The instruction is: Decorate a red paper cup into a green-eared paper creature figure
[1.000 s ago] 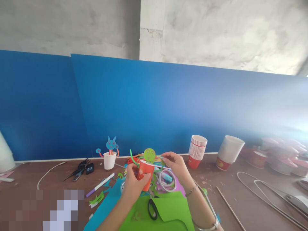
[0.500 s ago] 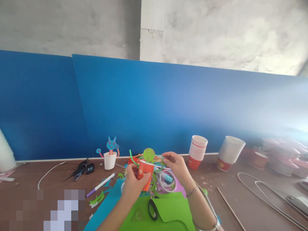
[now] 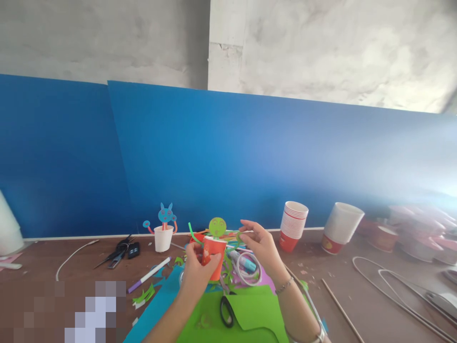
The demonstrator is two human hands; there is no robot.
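Observation:
My left hand [image 3: 197,263] is wrapped round a red paper cup [image 3: 214,257] held a little above the table. A round green paper face [image 3: 217,227] stands up from the cup's rim. A bent green straw [image 3: 193,232] sticks out on the cup's left side. With thumb and forefinger, my right hand [image 3: 260,244] pinches a small green paper piece [image 3: 238,237] at the cup's right side, its other fingers raised. Part of that piece is hidden by the fingertips. Below the cup lie black-handled scissors [image 3: 226,310] on green paper sheets [image 3: 255,307].
A white cup figure [image 3: 163,239] with a blue paper head, a purple-capped marker [image 3: 149,275] and keys [image 3: 123,251] lie to the left. Behind my hands are straws and a coiled white cable [image 3: 249,270]. Stacked paper cups [image 3: 294,224], another cup stack [image 3: 341,226] and a wooden stick [image 3: 342,309] are to the right.
The red cup with its green face has shifted slightly left and turned more upright in my left hand. My right hand's fingers have moved slightly at the green piece.

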